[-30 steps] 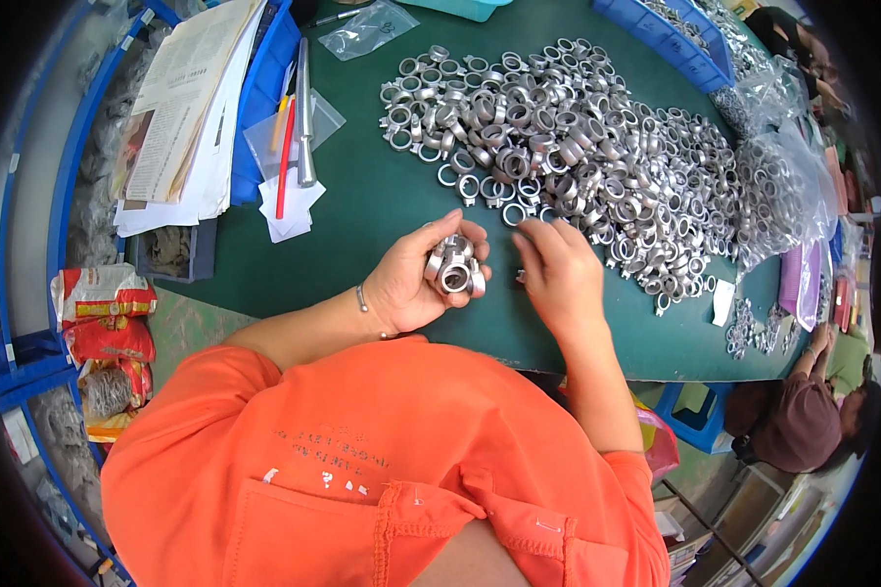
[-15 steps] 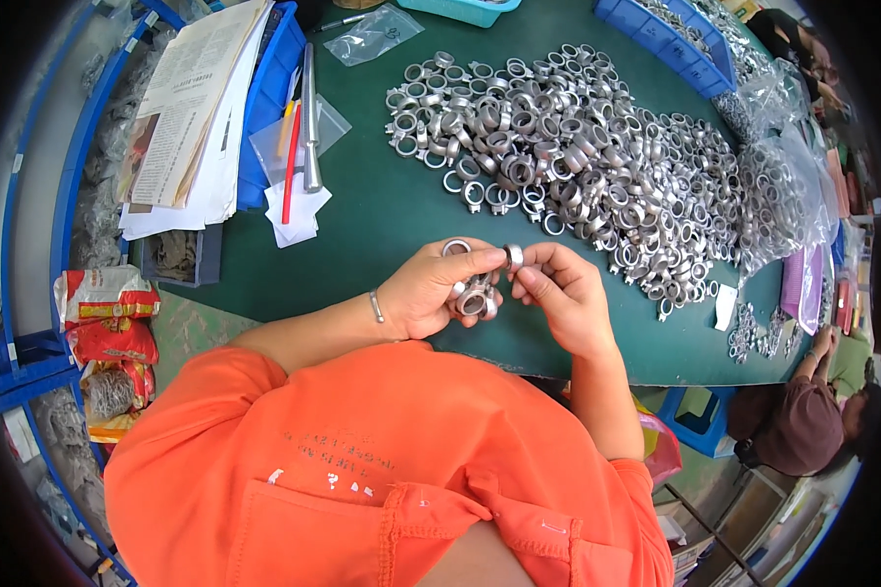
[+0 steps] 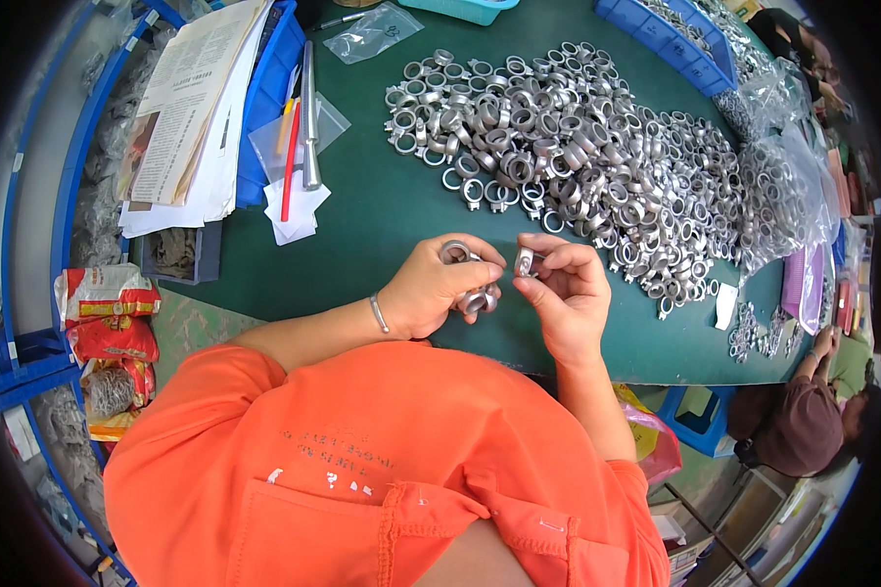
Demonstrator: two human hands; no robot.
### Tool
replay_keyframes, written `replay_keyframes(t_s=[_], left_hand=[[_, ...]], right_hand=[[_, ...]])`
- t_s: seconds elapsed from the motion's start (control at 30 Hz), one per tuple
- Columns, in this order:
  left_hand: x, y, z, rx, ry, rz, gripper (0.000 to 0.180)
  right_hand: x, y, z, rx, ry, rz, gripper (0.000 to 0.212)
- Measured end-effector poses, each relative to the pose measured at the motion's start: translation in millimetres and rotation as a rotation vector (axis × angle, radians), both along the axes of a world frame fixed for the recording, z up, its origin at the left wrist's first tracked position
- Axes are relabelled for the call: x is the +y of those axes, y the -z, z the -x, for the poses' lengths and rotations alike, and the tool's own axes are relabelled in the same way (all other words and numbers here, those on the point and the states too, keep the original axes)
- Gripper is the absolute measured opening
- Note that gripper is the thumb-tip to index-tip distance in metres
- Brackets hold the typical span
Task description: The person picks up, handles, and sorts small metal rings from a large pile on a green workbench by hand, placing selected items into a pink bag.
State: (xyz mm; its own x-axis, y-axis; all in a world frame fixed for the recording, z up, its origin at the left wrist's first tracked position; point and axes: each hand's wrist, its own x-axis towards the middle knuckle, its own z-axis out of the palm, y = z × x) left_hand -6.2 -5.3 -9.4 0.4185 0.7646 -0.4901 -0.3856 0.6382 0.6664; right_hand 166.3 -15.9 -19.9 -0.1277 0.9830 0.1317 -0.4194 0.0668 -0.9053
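Observation:
Several silvery metal rings (image 3: 454, 252) are gathered in my left hand (image 3: 423, 292), its fingers curled round them. Between the thumb and fingertips of my right hand (image 3: 568, 298) is one single metal ring (image 3: 525, 262), turned partly edge-on. A small gap separates the two hands, both held over the near edge of the green table (image 3: 362, 196). Beyond them spreads a big heap of similar rings (image 3: 578, 147), some with a small knob on the band.
To the left lie a blue tray (image 3: 255, 127) topped with papers (image 3: 191, 108), a tapered metal rod (image 3: 309, 117) and a red pen (image 3: 291, 166). A blue bin (image 3: 671, 44) stands at the far right, near bagged rings (image 3: 778, 196). A co-worker (image 3: 798, 421) sits at right.
My right hand has moved slightly right, away from my left hand. The single ring has come along and turned in its fingertips. My left hand stays almost in place.

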Motion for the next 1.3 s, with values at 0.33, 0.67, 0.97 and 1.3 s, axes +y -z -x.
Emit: replay_keyframes(t_s=[0.33, 0.67, 0.97, 1.3], left_hand=[[7, -8, -3, -0.035, -0.255, -0.166, 0.012], [31, -35, -52, 0.792, 0.060, -1.794, 0.032], [49, -34, -33, 0.777, -0.155, -1.501, 0.015], [97, 19, 24, 0.712, -0.618, -0.894, 0.029]], right_hand=[[-3, -14, -7, 0.386, -0.142, 0.399, 0.032], [5, -6, 7, 1.096, -0.175, 0.580, 0.034], [-105, -6, -131, 1.077, 0.397, 0.320, 0.028], [-300, 175, -251, 0.314, 1.555, 1.148, 0.049]])
